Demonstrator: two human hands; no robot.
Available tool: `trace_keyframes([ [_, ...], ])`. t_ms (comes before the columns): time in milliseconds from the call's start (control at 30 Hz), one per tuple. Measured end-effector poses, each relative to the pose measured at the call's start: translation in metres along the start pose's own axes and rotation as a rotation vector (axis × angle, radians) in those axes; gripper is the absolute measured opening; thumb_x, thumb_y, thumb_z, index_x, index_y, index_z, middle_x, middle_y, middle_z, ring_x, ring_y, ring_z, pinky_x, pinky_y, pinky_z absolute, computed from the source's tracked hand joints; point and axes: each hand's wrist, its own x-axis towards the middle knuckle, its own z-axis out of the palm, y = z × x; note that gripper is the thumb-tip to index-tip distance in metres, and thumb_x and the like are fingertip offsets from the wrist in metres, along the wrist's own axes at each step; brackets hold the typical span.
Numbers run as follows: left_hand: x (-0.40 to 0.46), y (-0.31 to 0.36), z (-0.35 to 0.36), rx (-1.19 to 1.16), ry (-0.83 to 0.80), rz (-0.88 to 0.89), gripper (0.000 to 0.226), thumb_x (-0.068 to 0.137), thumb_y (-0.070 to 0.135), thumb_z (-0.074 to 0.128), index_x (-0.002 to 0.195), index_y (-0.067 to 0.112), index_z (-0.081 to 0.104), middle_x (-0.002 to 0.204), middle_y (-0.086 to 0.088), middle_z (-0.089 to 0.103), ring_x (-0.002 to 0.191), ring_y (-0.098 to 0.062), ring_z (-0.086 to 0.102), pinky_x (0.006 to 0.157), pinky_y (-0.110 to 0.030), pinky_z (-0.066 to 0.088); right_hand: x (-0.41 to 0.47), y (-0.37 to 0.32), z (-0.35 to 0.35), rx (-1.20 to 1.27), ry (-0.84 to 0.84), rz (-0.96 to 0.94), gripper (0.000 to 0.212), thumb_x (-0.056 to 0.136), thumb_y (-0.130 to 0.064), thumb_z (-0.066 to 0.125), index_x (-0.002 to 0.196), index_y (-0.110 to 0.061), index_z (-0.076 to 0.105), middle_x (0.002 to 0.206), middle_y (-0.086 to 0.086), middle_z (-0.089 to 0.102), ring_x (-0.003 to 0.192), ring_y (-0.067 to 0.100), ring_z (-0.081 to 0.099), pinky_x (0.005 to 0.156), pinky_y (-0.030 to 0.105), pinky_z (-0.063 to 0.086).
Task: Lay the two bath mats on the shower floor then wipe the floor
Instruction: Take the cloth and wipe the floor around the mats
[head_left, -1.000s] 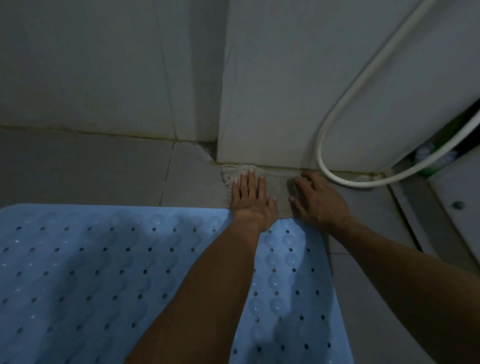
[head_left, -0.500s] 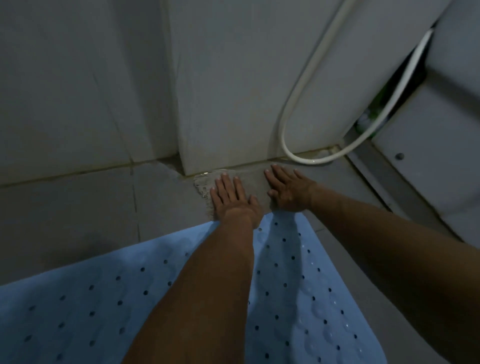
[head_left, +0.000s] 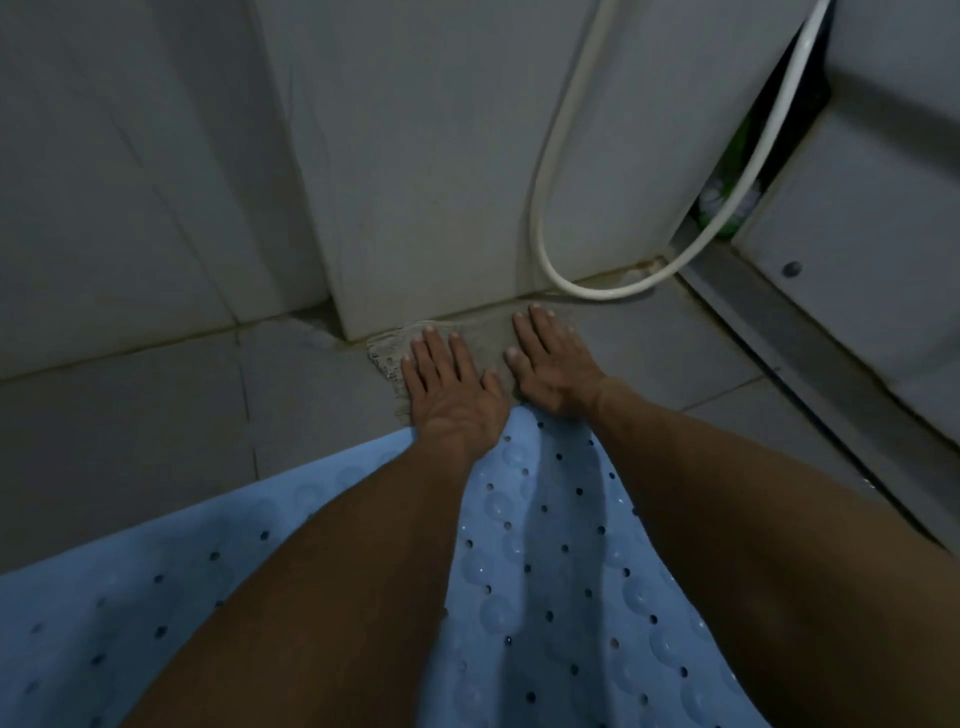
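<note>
— What changed since a moment ago?

— Both my hands have slid toward the centre of the frame and now lie side by side; the view has tilted, so the wall corner leans left.

— What's nearest you?

— My forearms cross the blue bath mat (head_left: 545, 571), which fills the bottom of the frame, dotted with small holes and round suction bumps. It lies flat on the grey tiled shower floor (head_left: 156, 415). I see only this one mat.

— And your hands?

— Just past the mat's far edge, my left hand (head_left: 449, 387) and right hand (head_left: 553, 364) press flat, fingers spread and gripping nothing, on a pale, wet-looking cloth (head_left: 387, 351) at frame centre. The heels of both hands touch the mat's edge.

— Beyond that?

— The cloth meets the foot of a jutting white wall corner (head_left: 415, 182). A white hose (head_left: 597, 280) loops down to the floor at centre right. At upper right, a dark gap shows something green (head_left: 727, 202), too blurred to name.
</note>
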Motion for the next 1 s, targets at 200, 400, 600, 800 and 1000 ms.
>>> trace_keyframes([
  [200,0.004,0.018,-0.001,0.004,-0.043,-0.042,0.070,0.101,0.048,0.011,0.155,0.010,-0.010,0.160,-0.017,-0.022,0.147,-0.032,-0.022,0.118,-0.048,-0.018,0.003,0.025,-0.003,-0.014,0.012,-0.075,0.064,0.104,-0.048,0.014,0.158,-0.020,-0.005,0.165,0.002,-0.016,0.151,0.017,-0.016,0.121,0.039,-0.011],
  [400,0.014,0.069,0.008,0.014,-0.072,-0.072,0.070,0.100,0.048,0.011,0.154,0.010,-0.011,0.159,-0.016,-0.024,0.146,-0.033,-0.024,0.117,-0.048,-0.019,0.001,0.077,-0.013,-0.019,0.030,-0.086,0.064,0.103,-0.050,0.013,0.158,-0.022,-0.005,0.165,-0.001,-0.014,0.151,0.015,-0.015,0.121,0.040,-0.011],
  [600,0.014,0.124,0.018,0.034,-0.079,-0.061,0.068,0.101,0.046,0.012,0.155,0.010,-0.010,0.160,-0.016,-0.022,0.147,-0.033,-0.022,0.118,-0.048,-0.017,-0.010,0.130,-0.020,-0.021,0.049,-0.052,0.065,0.102,-0.051,0.012,0.158,-0.023,-0.005,0.165,-0.002,-0.014,0.152,0.016,-0.014,0.122,0.044,-0.010],
  [800,-0.004,0.198,0.043,0.038,-0.092,0.044,0.069,0.100,0.046,0.011,0.154,0.010,-0.009,0.160,-0.017,-0.021,0.147,-0.034,-0.022,0.118,-0.049,-0.016,-0.048,0.208,-0.023,-0.005,0.069,0.026,0.066,0.102,-0.054,0.011,0.158,-0.023,-0.004,0.166,-0.001,-0.013,0.152,0.017,-0.015,0.121,0.043,-0.012],
  [1000,-0.043,0.221,0.062,0.031,-0.046,0.034,0.069,0.100,0.047,0.011,0.155,0.010,-0.007,0.161,-0.017,-0.018,0.148,-0.033,-0.019,0.119,-0.047,-0.016,-0.093,0.233,-0.016,-0.027,0.082,-0.018,0.067,0.102,-0.053,0.010,0.158,-0.019,-0.005,0.166,0.002,-0.013,0.151,0.017,-0.016,0.121,0.037,-0.013],
])
